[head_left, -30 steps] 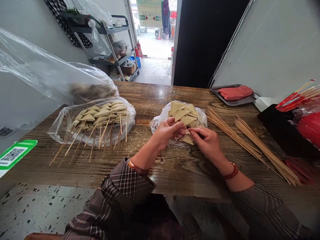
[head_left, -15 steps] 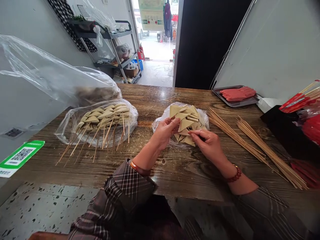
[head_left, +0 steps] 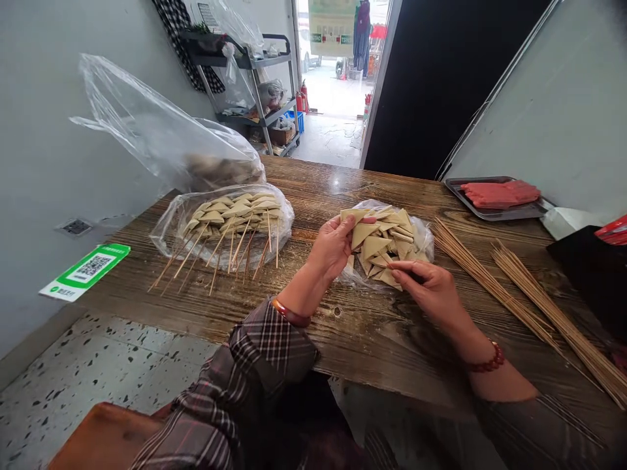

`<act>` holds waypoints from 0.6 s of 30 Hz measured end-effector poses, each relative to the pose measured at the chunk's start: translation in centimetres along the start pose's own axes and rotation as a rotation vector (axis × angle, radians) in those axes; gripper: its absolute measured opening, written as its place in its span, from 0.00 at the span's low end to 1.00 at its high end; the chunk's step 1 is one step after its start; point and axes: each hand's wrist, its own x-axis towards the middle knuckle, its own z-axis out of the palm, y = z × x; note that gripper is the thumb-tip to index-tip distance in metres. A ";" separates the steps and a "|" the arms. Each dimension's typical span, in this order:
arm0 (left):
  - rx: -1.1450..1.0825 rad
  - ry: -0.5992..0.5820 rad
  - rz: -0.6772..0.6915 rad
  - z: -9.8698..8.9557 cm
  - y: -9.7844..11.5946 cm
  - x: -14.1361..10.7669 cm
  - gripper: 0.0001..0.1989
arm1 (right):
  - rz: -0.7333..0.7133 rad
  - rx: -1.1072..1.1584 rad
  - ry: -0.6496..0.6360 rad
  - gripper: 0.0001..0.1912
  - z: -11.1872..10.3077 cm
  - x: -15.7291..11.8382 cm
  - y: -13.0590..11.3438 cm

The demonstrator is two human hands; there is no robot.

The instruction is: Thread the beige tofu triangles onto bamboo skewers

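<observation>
My left hand (head_left: 333, 247) is closed on folded tan triangular pieces (head_left: 361, 233), held over the near left side of a loose pile. That pile of tan triangles (head_left: 404, 241) lies on a clear plastic bag (head_left: 424, 240). Thumb and fingertips of my right hand (head_left: 428, 286) are pinched together at the pile's front edge; what they grip is too small to make out. On the left, skewered tan triangles (head_left: 235, 212) lie in another clear bag (head_left: 287, 219), their sticks pointing toward me. Two bundles of thin wooden sticks (head_left: 490, 281) lie right of the pile.
A dark tray (head_left: 460, 189) of pink-red sticks of food (head_left: 502, 194) stands at the back right, beside a black box (head_left: 582, 267). A green QR card (head_left: 88, 271) is at the left edge. A shelf cart (head_left: 274, 62) stands behind the wooden table (head_left: 313, 186).
The view has turned left, so the scene sits further right. My left hand has shifted slightly, uncovering more of the pile. My right hand remains pinched near the pile's front.
</observation>
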 end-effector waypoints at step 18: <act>0.013 0.006 -0.004 0.3 -0.6 -0.1 0.14 | -0.078 -0.015 0.058 0.09 0.2 -0.1 0.2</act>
